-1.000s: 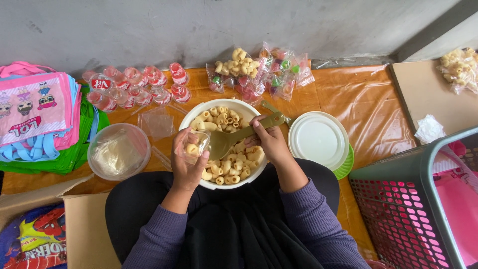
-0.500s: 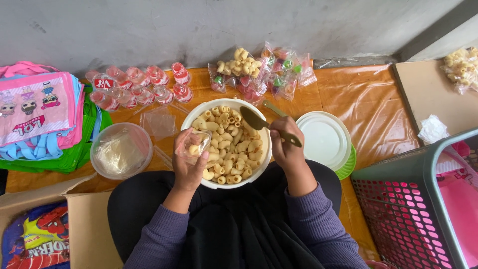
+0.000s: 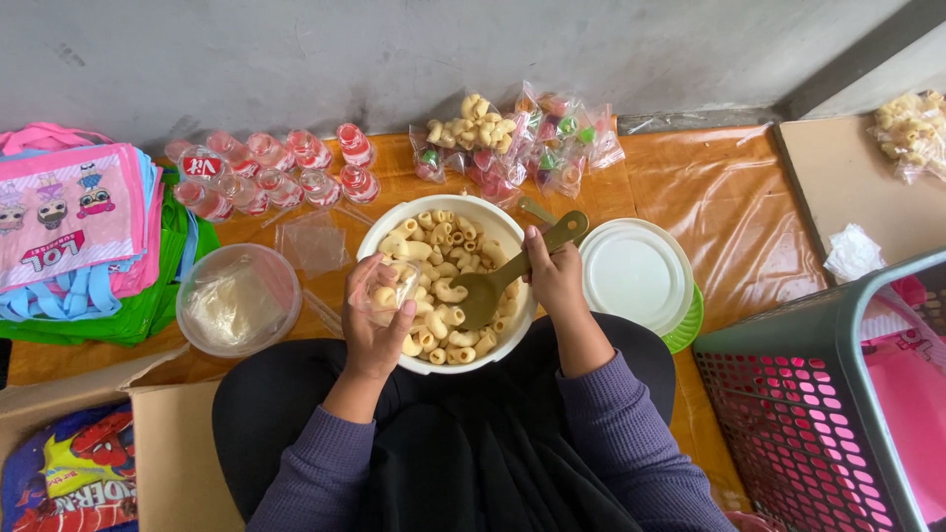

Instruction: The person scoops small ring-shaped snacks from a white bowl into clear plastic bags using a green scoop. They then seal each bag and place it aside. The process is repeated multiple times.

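A white bowl full of pale curved snack pieces rests on my lap at the edge of the orange sheet. My left hand holds a small clear plastic bag over the bowl's left side; the bag has a few pieces in it. My right hand grips the handle of an olive-green spoon, whose scoop lies down among the pieces near the bowl's middle.
A white lid lies right of the bowl. A clear tub of plastic bags sits to the left. Filled snack bags and small pink-capped cups line the wall. Pink and green tote bags left, cardboard box lower left, slotted basket right.
The spoon was at the bag a second ago, swung up and right above the bowl, and has now come back down into the snack pieces. My left hand keeps the bag over the bowl.
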